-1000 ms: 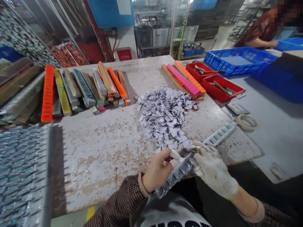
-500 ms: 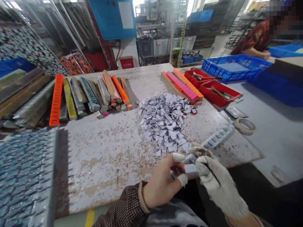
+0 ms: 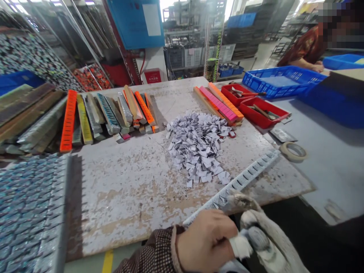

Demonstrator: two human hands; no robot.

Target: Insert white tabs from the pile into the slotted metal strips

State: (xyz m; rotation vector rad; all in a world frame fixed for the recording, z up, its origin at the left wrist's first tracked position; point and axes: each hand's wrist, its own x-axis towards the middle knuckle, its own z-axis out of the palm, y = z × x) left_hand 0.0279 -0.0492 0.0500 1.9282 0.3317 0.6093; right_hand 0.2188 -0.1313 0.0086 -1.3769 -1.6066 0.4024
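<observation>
My gloved right hand (image 3: 257,227) is at the table's near edge, thumb and fingers closed on a long silver strip (image 3: 247,173) with a row of pockets. The strip lies slantwise over the edge, its far end pointing at the tape roll. My bare left hand (image 3: 206,239) is curled just in front of the strip's near end, its taped fingertips pressed against the glove. Whether it holds anything is hidden. Just beyond the strip, a pile of small silvery folded pieces (image 3: 199,142) covers the middle of the worn table (image 3: 127,189).
Coloured and silver strips (image 3: 108,112) lie in a row at the back left, more (image 3: 220,100) beside two red trays (image 3: 263,110). A tape roll (image 3: 293,151) and blue crate (image 3: 280,79) sit right. A co-worker (image 3: 308,47) bends at the far right. A glittery sheet (image 3: 28,212) fills the near left.
Both hands have dropped toward me, below the table edge. The silver strip now stretches in full along the table instead of being bunched between my fingers.
</observation>
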